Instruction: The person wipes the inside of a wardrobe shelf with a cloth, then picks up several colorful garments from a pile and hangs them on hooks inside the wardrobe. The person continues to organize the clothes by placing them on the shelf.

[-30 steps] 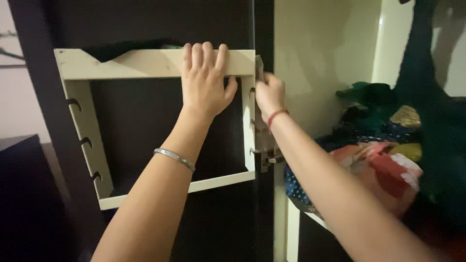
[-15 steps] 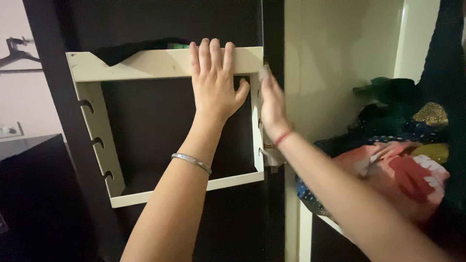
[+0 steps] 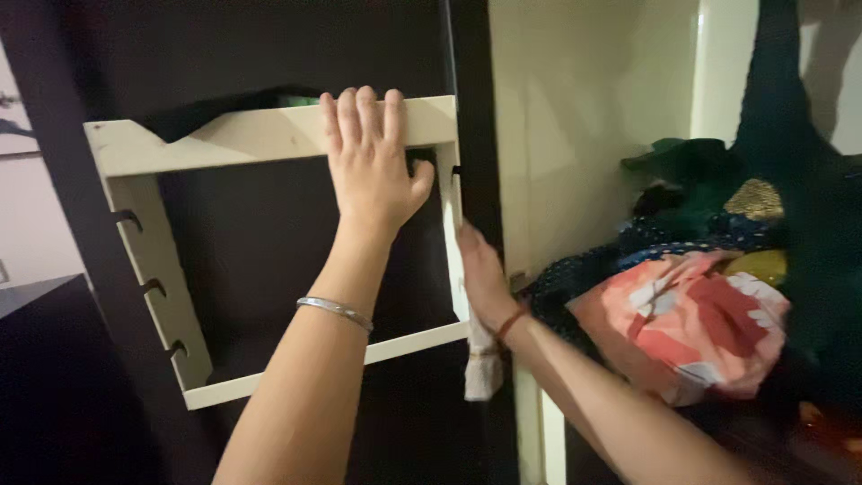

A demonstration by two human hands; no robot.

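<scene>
A cream wooden frame point(image 3: 153, 260) with hook notches in its side rails hangs on the inside of a dark wardrobe door point(image 3: 269, 242). My left hand point(image 3: 368, 166) lies flat on the frame's top rail, fingers up over its edge and thumb hooked under it. A silver bangle point(image 3: 334, 310) is on that wrist. My right hand point(image 3: 480, 274) is pressed against the frame's right side rail, low down. It holds a pale cloth point(image 3: 483, 373), which hangs below the palm. A red thread point(image 3: 512, 323) circles that wrist.
To the right the wardrobe stands open, with a cream inner wall point(image 3: 575, 135). A pile of folded clothes point(image 3: 691, 314) in pink, blue and green fills a shelf there. A dark garment point(image 3: 790, 108) hangs at far right. A dark cabinet point(image 3: 45, 386) stands at lower left.
My right hand has slid with the cloth from the frame's top right corner down its right rail. My left hand has stayed on the top rail.
</scene>
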